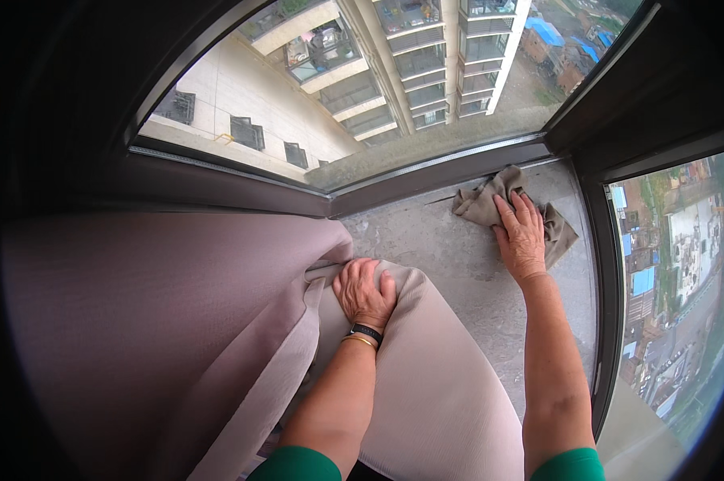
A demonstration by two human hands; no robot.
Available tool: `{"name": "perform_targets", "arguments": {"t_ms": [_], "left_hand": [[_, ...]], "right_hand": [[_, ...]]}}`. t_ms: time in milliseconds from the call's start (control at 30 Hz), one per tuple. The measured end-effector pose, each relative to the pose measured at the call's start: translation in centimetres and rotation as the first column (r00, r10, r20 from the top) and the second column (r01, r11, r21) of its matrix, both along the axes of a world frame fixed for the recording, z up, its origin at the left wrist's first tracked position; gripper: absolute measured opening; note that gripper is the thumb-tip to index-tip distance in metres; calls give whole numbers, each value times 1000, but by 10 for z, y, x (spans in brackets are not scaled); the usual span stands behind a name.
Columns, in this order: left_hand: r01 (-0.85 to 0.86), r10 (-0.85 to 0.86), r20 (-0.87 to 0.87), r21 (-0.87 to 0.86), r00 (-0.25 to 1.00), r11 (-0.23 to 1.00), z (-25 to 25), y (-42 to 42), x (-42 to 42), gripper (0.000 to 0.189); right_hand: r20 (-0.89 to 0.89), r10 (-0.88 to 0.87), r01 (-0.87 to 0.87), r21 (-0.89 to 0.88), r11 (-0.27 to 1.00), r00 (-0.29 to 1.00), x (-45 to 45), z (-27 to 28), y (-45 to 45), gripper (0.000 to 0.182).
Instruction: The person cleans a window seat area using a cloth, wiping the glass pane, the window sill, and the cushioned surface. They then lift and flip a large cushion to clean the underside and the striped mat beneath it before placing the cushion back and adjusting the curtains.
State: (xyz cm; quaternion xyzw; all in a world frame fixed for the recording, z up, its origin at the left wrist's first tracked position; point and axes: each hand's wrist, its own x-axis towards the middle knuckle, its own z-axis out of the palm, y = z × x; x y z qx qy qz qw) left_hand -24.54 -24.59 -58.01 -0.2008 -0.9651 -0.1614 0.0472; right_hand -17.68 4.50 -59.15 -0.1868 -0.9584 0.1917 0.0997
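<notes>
My right hand [521,237] presses a crumpled brown-grey cloth [482,204] onto a grey stone window sill [458,258], close to the corner of the window frames. The cloth bunches out on both sides of the fingers. Lower and to the left, my left hand [365,291] lies on a fold of pale pinkish curtain [440,349], its fingers bent over the fabric. Whether those fingers grip the fold or only press it down cannot be told. A dark band and a gold bangle circle the left wrist.
Dark window frames [440,165] meet at the sill's far corner, with glass panes ahead and to the right. More curtain [157,288] covers the left side and overlaps the sill. Buildings stand far below outside. The sill's surface shows stains and dust.
</notes>
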Motion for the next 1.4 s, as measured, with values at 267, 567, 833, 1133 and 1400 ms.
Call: {"name": "perform_targets", "arguments": {"t_ms": [267,567,833,1133,1400], "left_hand": [[-14,14,-13,9,1000,1000,0,1,0,24],[-3,4,-16,58,1000,998,-4,4,-1,26],[-32,31,9,54,999,998,-3,-2,2,26],[-26,25,32,53,999,998,0,4,0,26],[-34,33,39,21,999,999,-1,1,0,25]], "right_hand": [[165,-181,163,118,980,970,47,3,-5,63],[187,-672,538,-762,361,716,63,16,33,41],[-854,-466,-125,-501,856,230,-53,251,46,41],[-964,-12,414,102,905,264,-145,191,67,32],[-468,-424,449,-63,891,776,-106,27,39,47]]}}
